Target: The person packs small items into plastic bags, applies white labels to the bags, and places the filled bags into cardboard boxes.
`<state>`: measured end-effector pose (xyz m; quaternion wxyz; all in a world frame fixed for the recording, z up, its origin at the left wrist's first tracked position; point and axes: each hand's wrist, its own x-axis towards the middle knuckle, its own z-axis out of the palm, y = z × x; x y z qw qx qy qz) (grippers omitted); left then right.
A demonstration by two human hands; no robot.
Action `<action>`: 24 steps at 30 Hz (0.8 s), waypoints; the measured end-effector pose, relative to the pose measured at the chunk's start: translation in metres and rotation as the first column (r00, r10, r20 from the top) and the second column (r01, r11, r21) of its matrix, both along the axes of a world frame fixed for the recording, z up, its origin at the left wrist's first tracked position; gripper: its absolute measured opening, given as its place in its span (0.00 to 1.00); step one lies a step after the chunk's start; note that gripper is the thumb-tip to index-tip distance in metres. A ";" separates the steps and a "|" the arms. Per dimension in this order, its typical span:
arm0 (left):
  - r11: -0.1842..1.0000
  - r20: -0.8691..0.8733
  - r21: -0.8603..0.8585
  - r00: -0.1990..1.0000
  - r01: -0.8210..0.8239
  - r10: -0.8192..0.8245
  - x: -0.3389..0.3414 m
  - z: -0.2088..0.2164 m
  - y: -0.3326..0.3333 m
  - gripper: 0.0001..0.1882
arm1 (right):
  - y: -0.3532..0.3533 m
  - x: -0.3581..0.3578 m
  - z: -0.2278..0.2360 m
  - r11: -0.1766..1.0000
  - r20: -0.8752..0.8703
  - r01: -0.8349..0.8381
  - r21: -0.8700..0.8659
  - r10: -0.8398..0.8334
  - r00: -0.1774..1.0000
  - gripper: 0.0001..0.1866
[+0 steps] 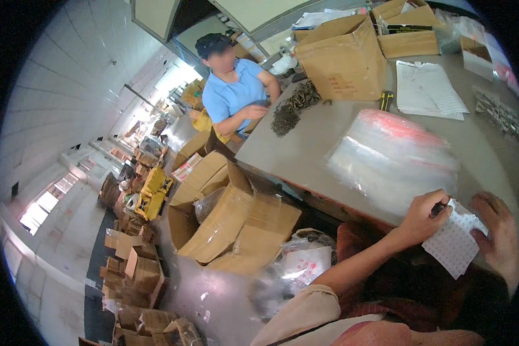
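Observation:
Near the table's front edge at the lower right, a white sheet with rows of small printed marks (454,247) is held between both hands. My left hand (424,218) is closed at its upper left edge, with a small dark thing showing at the fingers that I cannot make out. My right hand (500,237) grips the sheet's right side, its thumb lying over the face. Just beyond the hands lies a stack of clear plastic bags (395,153) with red along their far edge.
The grey table (305,155) also bears a pile of small dark metal parts (294,106), a large carton (343,60), a yellow-black cutter (386,101) and papers (429,89). A person in blue (236,86) is across the table's far left corner. Open cartons (225,213) stand on the floor left.

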<state>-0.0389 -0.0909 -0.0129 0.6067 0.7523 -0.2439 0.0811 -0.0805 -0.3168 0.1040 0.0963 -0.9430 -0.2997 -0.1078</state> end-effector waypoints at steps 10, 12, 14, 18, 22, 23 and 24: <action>0.995 0.154 0.071 0.986 -0.071 0.059 0.003 -0.008 -0.001 0.10 | 0.040 0.056 -0.053 0.902 -0.281 0.049 0.428 0.081 0.956 0.11; 0.991 0.172 0.092 0.982 -0.096 0.079 0.003 -0.011 -0.001 0.09 | 0.044 0.058 -0.046 0.909 -0.336 0.096 0.407 0.050 0.941 0.11; 0.992 0.172 0.078 0.982 -0.095 0.081 0.002 -0.012 0.000 0.09 | 0.048 0.055 -0.040 0.919 -0.302 0.087 0.383 0.036 0.953 0.11; 0.994 0.137 0.068 0.988 -0.081 0.071 0.002 -0.012 0.001 0.09 | 0.056 0.053 -0.039 0.935 -0.281 0.105 0.339 -0.006 0.960 0.12; 0.997 0.113 0.048 0.992 -0.055 0.049 0.002 -0.014 -0.002 0.09 | 0.053 0.051 -0.042 0.951 -0.237 0.094 0.295 -0.023 0.971 0.11; 0.997 0.113 0.049 0.992 -0.055 0.050 0.002 -0.013 -0.002 0.09 | 0.053 0.051 -0.042 0.962 -0.196 0.069 0.264 -0.016 0.980 0.11; 0.997 0.113 0.053 0.992 -0.056 0.050 0.002 -0.013 -0.003 0.09 | 0.052 0.051 -0.043 0.972 -0.155 0.046 0.232 -0.010 0.988 0.11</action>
